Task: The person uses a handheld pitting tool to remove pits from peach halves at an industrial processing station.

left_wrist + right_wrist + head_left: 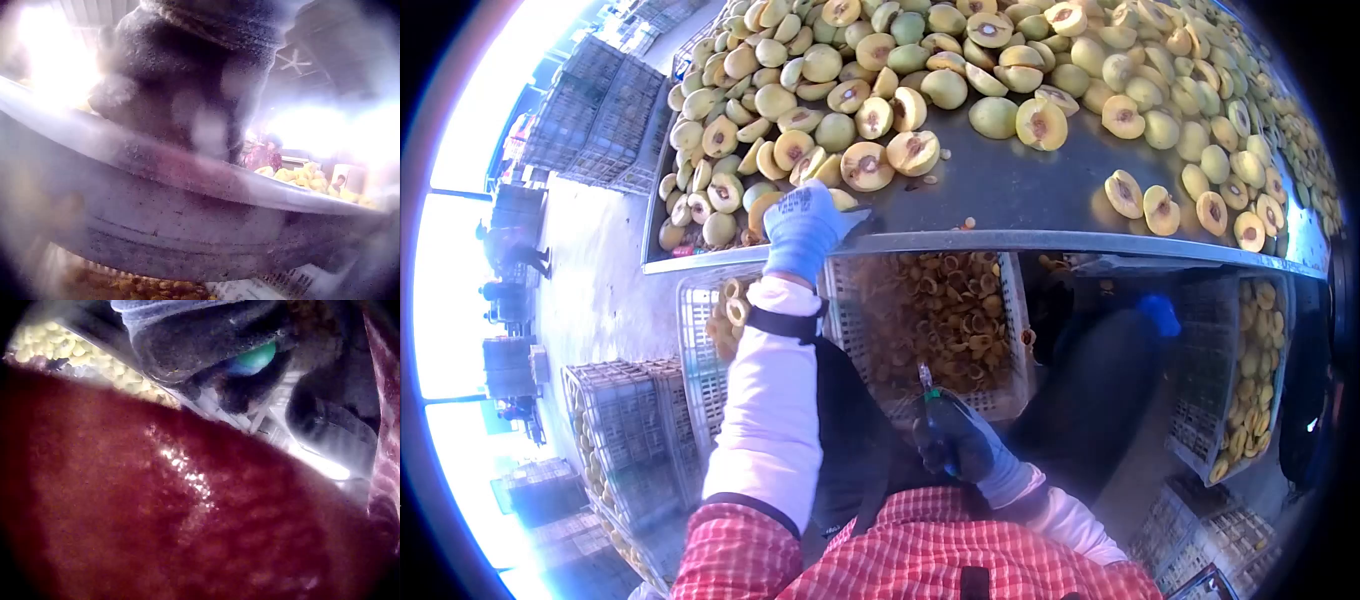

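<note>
At the far left, stacked crates (615,430) were seen on the floor. The left hand (805,228), gloved in blue, was laid over the near rim of the metal table (1020,195), its fingers among the halved fruit (867,165) heaped there. Whether a piece was gripped could not be told, the wrist view being blurred. Below the table, a white crate (1010,340) of brownish pieces was set. Nearer the body, the right hand (952,442) was curled tight round a green-handled knife (927,385), blade pointed up. Further right, another crate (1190,455) was filled with yellow halves.
</note>
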`<state>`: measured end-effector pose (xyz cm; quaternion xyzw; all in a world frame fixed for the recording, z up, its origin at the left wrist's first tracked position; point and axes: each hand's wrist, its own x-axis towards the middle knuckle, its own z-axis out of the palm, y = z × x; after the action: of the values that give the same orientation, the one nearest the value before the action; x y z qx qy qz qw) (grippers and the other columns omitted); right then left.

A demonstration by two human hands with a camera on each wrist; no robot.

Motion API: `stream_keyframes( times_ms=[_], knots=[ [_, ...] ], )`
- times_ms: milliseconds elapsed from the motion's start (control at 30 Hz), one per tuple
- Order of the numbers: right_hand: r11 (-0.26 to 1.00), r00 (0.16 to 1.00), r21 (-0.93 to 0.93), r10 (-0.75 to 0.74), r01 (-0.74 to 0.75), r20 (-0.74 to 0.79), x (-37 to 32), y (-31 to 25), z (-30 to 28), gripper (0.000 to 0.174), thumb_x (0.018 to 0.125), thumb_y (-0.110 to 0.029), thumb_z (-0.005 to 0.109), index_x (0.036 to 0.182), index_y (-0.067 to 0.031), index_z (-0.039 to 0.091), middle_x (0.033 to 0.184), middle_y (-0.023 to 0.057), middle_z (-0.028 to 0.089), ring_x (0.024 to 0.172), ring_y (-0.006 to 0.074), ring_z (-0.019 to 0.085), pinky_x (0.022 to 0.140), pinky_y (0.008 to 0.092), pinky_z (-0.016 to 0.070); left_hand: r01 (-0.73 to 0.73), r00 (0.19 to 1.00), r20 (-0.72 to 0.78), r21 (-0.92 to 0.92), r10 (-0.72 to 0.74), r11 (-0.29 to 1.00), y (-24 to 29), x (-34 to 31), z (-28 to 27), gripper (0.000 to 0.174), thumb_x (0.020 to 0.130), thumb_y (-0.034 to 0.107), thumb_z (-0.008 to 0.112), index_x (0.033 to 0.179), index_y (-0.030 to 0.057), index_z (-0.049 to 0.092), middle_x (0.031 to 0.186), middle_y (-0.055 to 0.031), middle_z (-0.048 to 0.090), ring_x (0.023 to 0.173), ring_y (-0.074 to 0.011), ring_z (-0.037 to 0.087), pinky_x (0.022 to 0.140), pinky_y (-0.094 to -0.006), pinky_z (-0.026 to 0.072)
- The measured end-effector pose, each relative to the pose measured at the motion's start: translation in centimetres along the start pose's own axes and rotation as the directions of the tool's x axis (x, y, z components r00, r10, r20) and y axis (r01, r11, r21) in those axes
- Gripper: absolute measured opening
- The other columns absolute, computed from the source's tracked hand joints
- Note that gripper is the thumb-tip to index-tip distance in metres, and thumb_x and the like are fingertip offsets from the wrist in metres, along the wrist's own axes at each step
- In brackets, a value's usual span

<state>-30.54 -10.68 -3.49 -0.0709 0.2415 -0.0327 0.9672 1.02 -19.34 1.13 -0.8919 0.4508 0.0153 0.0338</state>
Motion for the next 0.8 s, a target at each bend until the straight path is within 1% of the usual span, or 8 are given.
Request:
stream_keyframes(
  times_ms=[67,100,167,267,367,433,533,800],
  knots=[
    [0.996,0.995,0.050,-0.072,0.076,-0.066,0.1,0.1,-0.4,0.024,0.094,-0.034,0.057,0.102,-0.0123,0.053,0.070,0.0025,0.055,0.051,0.0128,0.051,0.046,0.0261,0.0429,-0.135,0.989,0.040,-0.116,0.141,0.984,0.0,0.7,-0.4,0.062,0.072,0.053,0.073,0.105,0.0022,0.059,0.086,-0.0159,0.068,0.082,-0.0270,0.068,0.071,-0.0354,0.0529],
    [0.990,0.991,0.101,-0.089,0.099,-0.098,0.3,0.1,-0.5,0.024,0.094,-0.035,0.057,0.101,-0.0120,0.053,0.068,0.0025,0.054,0.050,0.0130,0.051,0.046,0.0265,0.0433,-0.147,0.986,0.004,-0.474,0.169,0.868,0.2,-0.3,-0.3,0.065,0.071,0.051,0.075,0.109,0.0019,0.057,0.090,-0.0140,0.067,0.082,-0.0248,0.067,0.071,-0.0344,0.0526],
    [0.978,0.977,0.114,-0.160,0.177,-0.139,0.6,-0.6,-0.4,0.025,0.094,-0.035,0.057,0.100,-0.0113,0.053,0.067,0.0028,0.054,0.050,0.0131,0.052,0.046,0.0265,0.0438,-0.132,0.978,-0.075,-0.946,0.194,0.298,1.2,-3.5,-0.1,0.072,0.068,0.048,0.079,0.117,0.0012,0.054,0.096,-0.0104,0.065,0.081,-0.0204,0.066,0.070,-0.0324,0.0521],
    [0.963,0.952,-0.006,-0.268,0.270,-0.150,-0.2,-2.8,0.6,0.028,0.093,-0.036,0.058,0.102,-0.0097,0.054,0.070,0.0028,0.057,0.052,0.0120,0.054,0.047,0.0247,0.0442,0.137,0.931,0.075,-0.979,0.357,-0.151,3.5,-10.5,-1.3,0.083,0.071,0.039,0.079,0.133,-0.0009,0.041,0.116,-0.0089,0.057,0.099,-0.0179,0.058,0.084,-0.0309,0.0482],
    [0.923,0.909,-0.129,-0.380,0.362,-0.170,0.0,-4.2,2.7,0.030,0.093,-0.033,0.060,0.108,-0.0070,0.055,0.077,0.0018,0.059,0.056,0.0092,0.054,0.049,0.0214,0.0424,0.305,0.876,0.106,-0.878,0.470,-0.370,6.9,-14.9,-0.3,0.087,0.075,0.034,0.075,0.141,-0.0023,0.033,0.129,-0.0125,0.049,0.117,-0.0202,0.049,0.102,-0.0316,0.0370],
    [0.863,0.848,-0.282,-0.484,0.420,-0.218,0.3,-4.5,3.9,0.030,0.095,-0.031,0.057,0.110,-0.0051,0.054,0.079,0.0013,0.059,0.058,0.0065,0.052,0.049,0.0187,0.0383,0.268,0.915,0.074,-0.846,0.397,-0.460,8.7,-16.8,0.7,0.080,0.082,0.040,0.065,0.142,-0.0025,0.033,0.136,-0.0141,0.044,0.124,-0.0248,0.045,0.106,-0.0333,0.0334],
    [0.781,0.760,-0.299,-0.615,0.549,-0.212,1.8,-2.6,1.5,0.029,0.092,-0.019,0.062,0.116,-0.0041,0.054,0.095,0.0011,0.060,0.078,0.0068,0.057,0.066,0.0185,0.0451,-0.072,0.991,-0.083,-0.993,0.109,-0.095,9.2,-18.2,2.3,0.058,0.096,0.038,0.046,0.136,-0.0038,0.042,0.128,-0.0147,0.050,0.117,-0.0244,0.050,0.101,-0.0344,0.0389],
    [0.277,0.685,-0.871,-0.723,0.406,0.089,-0.2,-1.8,0.7,0.022,0.094,-0.014,0.055,0.108,0.0030,0.054,0.089,0.0180,0.062,0.079,0.0266,0.060,0.070,0.0340,0.0462,0.103,0.991,0.093,-0.990,0.096,-0.101,9.2,-18.3,1.8,0.048,0.101,0.040,0.037,0.123,0.0006,0.053,0.111,-0.0112,0.060,0.101,-0.0179,0.058,0.091,-0.0316,0.0458]
  ],
)
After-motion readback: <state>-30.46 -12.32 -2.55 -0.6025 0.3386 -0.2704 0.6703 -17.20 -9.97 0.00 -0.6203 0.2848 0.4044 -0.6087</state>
